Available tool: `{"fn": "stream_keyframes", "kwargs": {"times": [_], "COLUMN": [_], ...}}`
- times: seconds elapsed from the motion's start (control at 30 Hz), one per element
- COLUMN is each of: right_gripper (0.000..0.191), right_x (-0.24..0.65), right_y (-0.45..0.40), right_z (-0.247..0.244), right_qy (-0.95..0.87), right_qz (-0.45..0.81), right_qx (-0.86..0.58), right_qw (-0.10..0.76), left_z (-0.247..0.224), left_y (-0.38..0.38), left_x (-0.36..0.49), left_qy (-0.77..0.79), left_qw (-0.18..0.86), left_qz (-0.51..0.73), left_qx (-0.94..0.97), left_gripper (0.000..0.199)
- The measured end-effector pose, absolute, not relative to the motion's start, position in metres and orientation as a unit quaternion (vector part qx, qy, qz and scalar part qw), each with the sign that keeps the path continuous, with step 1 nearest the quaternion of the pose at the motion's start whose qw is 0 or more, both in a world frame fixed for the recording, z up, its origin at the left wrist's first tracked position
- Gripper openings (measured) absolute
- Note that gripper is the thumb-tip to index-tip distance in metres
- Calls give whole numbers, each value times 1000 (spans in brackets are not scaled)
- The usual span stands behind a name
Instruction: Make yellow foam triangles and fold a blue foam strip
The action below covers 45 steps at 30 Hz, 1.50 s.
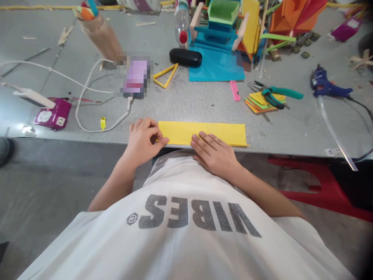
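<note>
A long yellow paper strip lies along the table's front edge, with a thin raised or folded edge along its near side. At its left end, my left hand is closed, thumb and fingertips pinching the near corner of the paper. My right hand rests on the right half of the strip, fingers stretched out flat near its front edge.
Beyond the strip are a yellow triangle, a black case, a pink cutter and pliers on stacked coloured paper. A phone with a white cable is at left, a blue glue gun at right.
</note>
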State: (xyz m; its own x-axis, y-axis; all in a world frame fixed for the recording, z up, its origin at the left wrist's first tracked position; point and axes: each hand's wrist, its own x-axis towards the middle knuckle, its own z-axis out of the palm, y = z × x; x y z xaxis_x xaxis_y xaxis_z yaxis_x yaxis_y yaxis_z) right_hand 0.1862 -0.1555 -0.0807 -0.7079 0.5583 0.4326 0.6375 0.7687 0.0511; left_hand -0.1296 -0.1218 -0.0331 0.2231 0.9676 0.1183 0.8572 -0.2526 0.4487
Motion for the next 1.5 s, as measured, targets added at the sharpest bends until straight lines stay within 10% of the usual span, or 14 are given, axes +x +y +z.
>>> {"fn": "stream_keyframes", "kwargs": {"times": [0.67, 1.0, 1.5], "right_gripper": [54, 29, 31], "right_x": [278, 271, 267], "right_y": [-167, -165, -160], "right_z": [-89, -73, -59], "right_qy": [-881, -764, -740], "right_qz": [-24, -22, -6], "right_qx": [-441, -560, -627], "right_qw": [169, 320, 242], "left_z": [-32, -34, -33], "left_y": [-126, -126, -134], "left_x": [-130, -132, -127], "left_qy": [601, 596, 628], "left_qw": [145, 134, 128], "left_qz": [183, 182, 191], "left_qx": [765, 770, 743], "left_gripper": [21, 22, 26]}}
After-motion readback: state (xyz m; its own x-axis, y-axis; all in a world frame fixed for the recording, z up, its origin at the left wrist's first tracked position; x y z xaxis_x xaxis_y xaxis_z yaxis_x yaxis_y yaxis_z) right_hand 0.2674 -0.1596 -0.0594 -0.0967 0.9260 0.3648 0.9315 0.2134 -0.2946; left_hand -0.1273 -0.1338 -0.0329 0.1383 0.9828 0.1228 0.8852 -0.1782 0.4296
